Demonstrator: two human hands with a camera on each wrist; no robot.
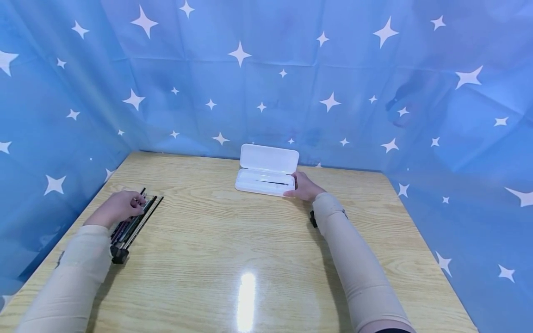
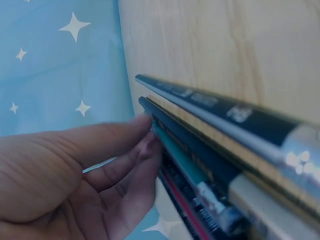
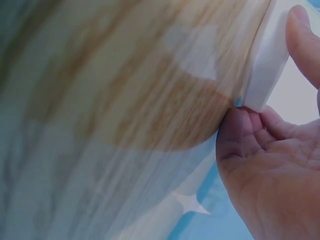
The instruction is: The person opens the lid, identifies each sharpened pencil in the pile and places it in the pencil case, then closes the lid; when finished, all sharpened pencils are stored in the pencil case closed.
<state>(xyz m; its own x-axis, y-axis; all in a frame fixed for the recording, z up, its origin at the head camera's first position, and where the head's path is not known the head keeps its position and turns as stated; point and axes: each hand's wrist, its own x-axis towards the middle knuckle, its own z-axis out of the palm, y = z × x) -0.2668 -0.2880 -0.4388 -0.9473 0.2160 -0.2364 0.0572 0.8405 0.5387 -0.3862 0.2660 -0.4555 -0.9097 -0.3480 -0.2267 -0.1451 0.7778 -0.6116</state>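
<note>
At the back of the table a white pencil case (image 1: pixel 268 159) lies with its lid raised. One thin dark-tipped stick (image 1: pixel 275 183), perhaps a paintbrush, is inside it. My right hand (image 1: pixel 307 187) grips the case's right end between thumb and fingers; the case's white wall (image 3: pixel 265 55) shows between them in the right wrist view. At the left my left hand (image 1: pixel 122 207) is over a bundle of pencils and pens (image 1: pixel 135 226). Its thumb and forefinger pinch the end of a teal pencil (image 2: pixel 177 155), beside a dark pencil (image 2: pixel 210 102).
The wooden table (image 1: pixel 208 240) has a bright light reflection near its front. Blue cloth with white stars (image 1: pixel 266 83) hangs behind the table and along both sides. The pencil bundle lies close to the table's left edge.
</note>
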